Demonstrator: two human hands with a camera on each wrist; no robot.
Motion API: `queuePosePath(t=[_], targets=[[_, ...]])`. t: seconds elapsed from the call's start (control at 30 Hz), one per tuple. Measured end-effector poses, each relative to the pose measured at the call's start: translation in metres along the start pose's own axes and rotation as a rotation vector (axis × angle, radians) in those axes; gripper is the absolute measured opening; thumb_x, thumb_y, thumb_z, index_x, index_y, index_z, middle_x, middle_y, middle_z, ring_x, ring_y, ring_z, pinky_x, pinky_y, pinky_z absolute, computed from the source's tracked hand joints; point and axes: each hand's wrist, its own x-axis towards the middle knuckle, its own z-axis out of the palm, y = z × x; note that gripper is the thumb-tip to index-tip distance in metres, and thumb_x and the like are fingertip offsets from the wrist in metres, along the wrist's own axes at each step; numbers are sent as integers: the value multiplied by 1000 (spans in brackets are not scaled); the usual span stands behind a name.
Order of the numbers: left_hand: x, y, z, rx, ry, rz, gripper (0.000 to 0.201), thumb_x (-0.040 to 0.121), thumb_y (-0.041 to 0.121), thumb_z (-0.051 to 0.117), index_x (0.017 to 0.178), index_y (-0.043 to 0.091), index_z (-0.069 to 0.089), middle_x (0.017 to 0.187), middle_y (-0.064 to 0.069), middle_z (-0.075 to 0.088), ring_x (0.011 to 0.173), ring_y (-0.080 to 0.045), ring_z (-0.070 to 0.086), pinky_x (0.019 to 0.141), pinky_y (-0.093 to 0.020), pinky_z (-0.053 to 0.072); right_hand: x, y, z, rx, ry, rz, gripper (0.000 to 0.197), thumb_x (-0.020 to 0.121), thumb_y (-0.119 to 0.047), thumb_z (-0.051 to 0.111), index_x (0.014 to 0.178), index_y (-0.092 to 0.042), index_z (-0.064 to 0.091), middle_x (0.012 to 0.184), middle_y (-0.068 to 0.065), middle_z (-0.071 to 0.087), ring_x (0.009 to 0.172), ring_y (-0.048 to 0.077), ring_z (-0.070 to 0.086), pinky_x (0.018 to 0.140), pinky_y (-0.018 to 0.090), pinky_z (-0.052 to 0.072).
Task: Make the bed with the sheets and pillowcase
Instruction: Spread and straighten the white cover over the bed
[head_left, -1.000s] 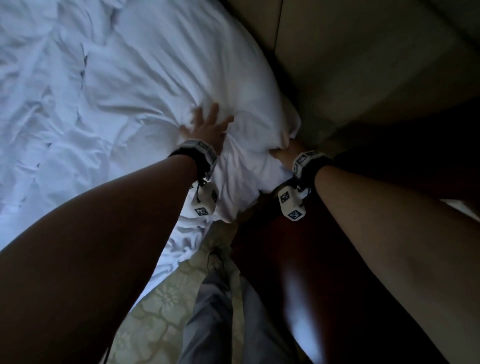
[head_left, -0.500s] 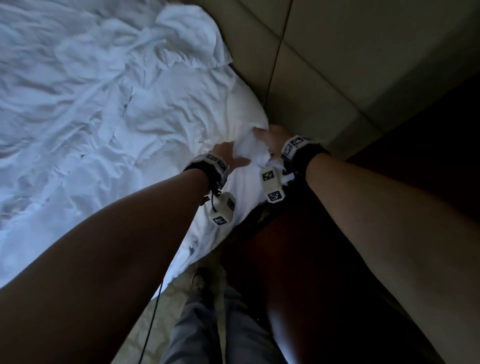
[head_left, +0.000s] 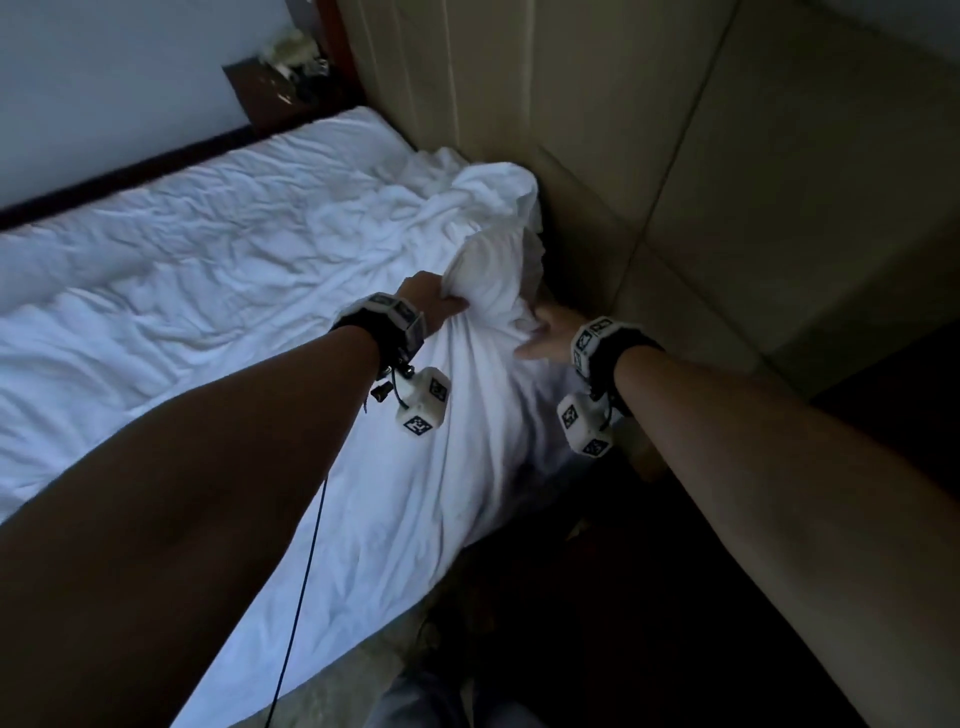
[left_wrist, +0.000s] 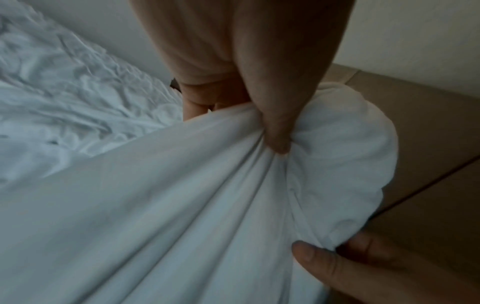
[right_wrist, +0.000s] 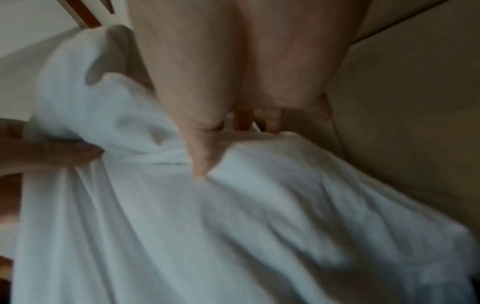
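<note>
A wrinkled white sheet (head_left: 208, 270) covers the bed. Its near corner is gathered into a raised bunch (head_left: 493, 254) beside the headboard. My left hand (head_left: 441, 306) grips this bunch from the left; in the left wrist view the thumb (left_wrist: 278, 142) digs into the gathered cloth (left_wrist: 337, 154) and the fingers curl behind it. My right hand (head_left: 540, 332) holds the sheet just right of the bunch. Its thumb (right_wrist: 202, 162) pinches a fold of sheet (right_wrist: 259, 205) against fingers hidden behind the cloth. No pillowcase can be told apart.
A beige padded headboard (head_left: 675, 182) stands right behind the bunch. Dark wooden furniture (head_left: 597, 597) fills the lower right. A far nightstand (head_left: 291, 78) holds small items. A thin cable (head_left: 306, 545) hangs from my left wrist over the patterned floor (head_left: 337, 686).
My left hand went from lying flat on the cloth to gripping a bunch of it. The right hand came up from the bed's side onto the sheet. The corner is now lifted and gathered.
</note>
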Motion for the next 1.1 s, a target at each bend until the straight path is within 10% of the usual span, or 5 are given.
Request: queuePosePath(t=[0.4, 0.53, 0.7, 0.97, 1.1], targets=[[-33, -11, -53, -187, -120, -118, 74, 81, 50, 70, 143, 18, 43, 144, 0, 45, 126, -26, 49, 89, -46, 54, 6, -99, -24, 538, 80, 70, 52, 98, -28, 50, 144, -7, 37, 140, 4, 44, 128, 27, 47, 85, 32, 51], [-35, 3, -40, 78, -151, -70, 46, 81, 39, 75, 117, 18, 57, 104, -2, 56, 103, -22, 60, 71, -34, 47, -2, -125, -26, 670, 48, 52, 46, 101, -22, 44, 141, 0, 41, 144, 18, 44, 130, 31, 47, 67, 22, 49], [-29, -3, -38, 121, 12, -94, 52, 87, 43, 66, 114, -1, 63, 110, -23, 63, 107, -36, 59, 81, -36, 44, -11, -127, -30, 957, -2, 98, 43, 98, -28, 52, 132, -2, 51, 137, 17, 53, 120, 29, 56, 95, 37, 48], [-36, -24, -52, -142, 114, -93, 43, 95, 35, 58, 110, -4, 65, 113, -27, 64, 105, -38, 61, 79, -36, 45, -14, -98, -20, -230, -86, -114, 110, 57, -70, 75, 148, -25, 31, 141, -8, 41, 127, 16, 43, 98, 30, 42], [-37, -37, -61, -141, 107, -128, 42, 96, 35, 54, 120, 2, 64, 123, -23, 61, 115, -36, 56, 91, -36, 42, -15, -117, 0, -205, -29, -57, 95, 65, -73, 65, 144, -32, 31, 127, 5, 56, 94, 31, 64, 35, 17, 44]])
